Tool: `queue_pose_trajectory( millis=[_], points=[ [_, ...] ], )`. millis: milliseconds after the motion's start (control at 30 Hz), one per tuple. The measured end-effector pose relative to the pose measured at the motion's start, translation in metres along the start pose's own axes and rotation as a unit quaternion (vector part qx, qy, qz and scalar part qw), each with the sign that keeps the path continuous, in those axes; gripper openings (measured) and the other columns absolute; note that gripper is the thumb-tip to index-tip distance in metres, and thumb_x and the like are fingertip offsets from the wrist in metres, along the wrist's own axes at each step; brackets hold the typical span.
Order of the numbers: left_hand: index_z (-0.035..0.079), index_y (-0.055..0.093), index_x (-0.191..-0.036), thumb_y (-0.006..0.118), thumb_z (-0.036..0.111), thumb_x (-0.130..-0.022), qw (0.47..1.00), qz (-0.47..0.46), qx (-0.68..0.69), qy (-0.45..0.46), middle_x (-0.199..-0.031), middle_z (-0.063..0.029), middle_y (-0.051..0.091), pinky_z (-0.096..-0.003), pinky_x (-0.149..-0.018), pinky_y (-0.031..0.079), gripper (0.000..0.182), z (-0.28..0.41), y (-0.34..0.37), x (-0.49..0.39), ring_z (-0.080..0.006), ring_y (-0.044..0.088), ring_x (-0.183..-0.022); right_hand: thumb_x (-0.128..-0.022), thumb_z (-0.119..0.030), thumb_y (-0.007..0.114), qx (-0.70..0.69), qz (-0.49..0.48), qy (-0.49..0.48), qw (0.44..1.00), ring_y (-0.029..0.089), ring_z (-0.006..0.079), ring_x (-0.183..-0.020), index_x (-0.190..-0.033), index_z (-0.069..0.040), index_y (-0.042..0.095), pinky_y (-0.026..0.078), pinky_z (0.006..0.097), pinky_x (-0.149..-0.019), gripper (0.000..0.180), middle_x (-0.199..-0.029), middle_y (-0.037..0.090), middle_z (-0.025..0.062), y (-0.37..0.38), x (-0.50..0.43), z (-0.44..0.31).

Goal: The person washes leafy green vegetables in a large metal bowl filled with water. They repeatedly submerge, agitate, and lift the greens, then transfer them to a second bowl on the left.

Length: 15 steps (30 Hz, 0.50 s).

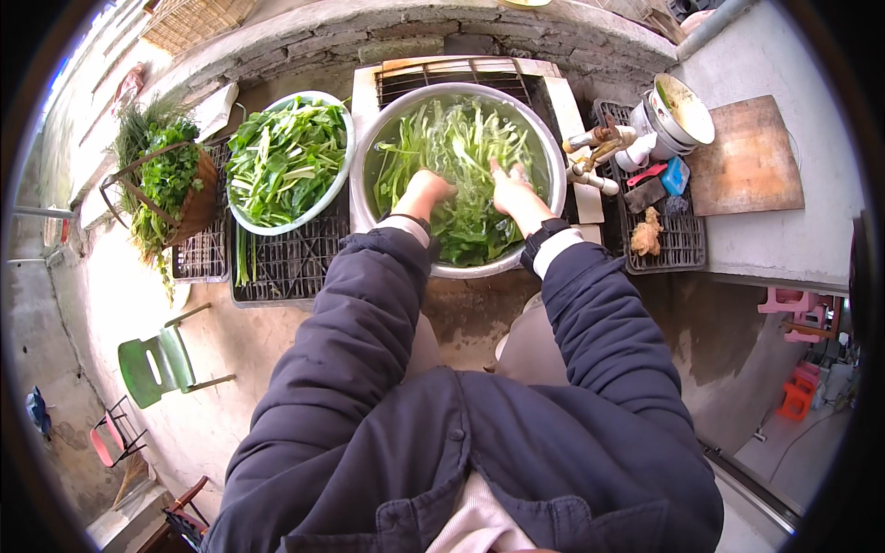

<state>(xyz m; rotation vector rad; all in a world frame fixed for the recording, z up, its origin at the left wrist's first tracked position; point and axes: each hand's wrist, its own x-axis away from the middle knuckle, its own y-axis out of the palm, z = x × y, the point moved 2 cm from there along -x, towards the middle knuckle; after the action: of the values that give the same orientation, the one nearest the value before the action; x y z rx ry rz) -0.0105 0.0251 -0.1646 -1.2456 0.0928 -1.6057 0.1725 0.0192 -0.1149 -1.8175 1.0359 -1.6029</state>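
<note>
Leafy green vegetables (477, 231) with pale stems float in a large metal basin (553, 145) full of water. My left hand (430, 190) reaches into the basin near its middle, its fingertips under the water among the stems. To its right, my right hand (513, 190) is also partly in the water, thumb and fingers spread against the greens. Ripples and leaves hide whether either hand grips any stems. Left of the basin, a pale round tub (347, 155) is heaped with more cut greens (287, 162).
A brass tap (598, 148) juts toward the basin's right rim. Beyond it are stacked bowls (684, 114), a blue brush (675, 175) and a wooden cutting board (747, 155). A wicker basket of herbs (197, 200) stands far left, above a green chair (157, 366). Black plastic crates (290, 273) support the tub.
</note>
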Motion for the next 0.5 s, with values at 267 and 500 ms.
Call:
queue_pose_trajectory(
  millis=[267,500],
  points=[
    [0.01,0.065,-0.103,0.063,0.034,-0.083,0.935,-0.051,0.339,0.092,-0.088,-0.0027,0.063,-0.0324,-0.059,0.04,0.031,0.007,-0.01,0.062,-0.0186,0.053,-0.066,-0.068,-0.003,0.067,-0.518,-0.078,-0.068,0.849,0.055,0.0262,-0.106,-0.145,-0.007,0.028,0.044,0.0378,-0.092,0.086,-0.12,0.055,0.0172,-0.006,0.002,-0.009],
    [0.011,0.061,-0.098,0.067,0.013,-0.08,0.946,-0.103,0.306,0.041,-0.083,-0.0036,0.062,-0.0377,-0.055,0.049,0.019,0.037,-0.033,0.05,-0.0191,0.062,-0.073,-0.073,0.009,0.068,-0.6,-0.076,-0.135,0.785,0.055,0.0208,-0.113,-0.133,0.003,0.044,0.041,0.0321,-0.098,0.065,-0.122,0.059,0.0148,-0.045,0.021,-0.001]
  ],
)
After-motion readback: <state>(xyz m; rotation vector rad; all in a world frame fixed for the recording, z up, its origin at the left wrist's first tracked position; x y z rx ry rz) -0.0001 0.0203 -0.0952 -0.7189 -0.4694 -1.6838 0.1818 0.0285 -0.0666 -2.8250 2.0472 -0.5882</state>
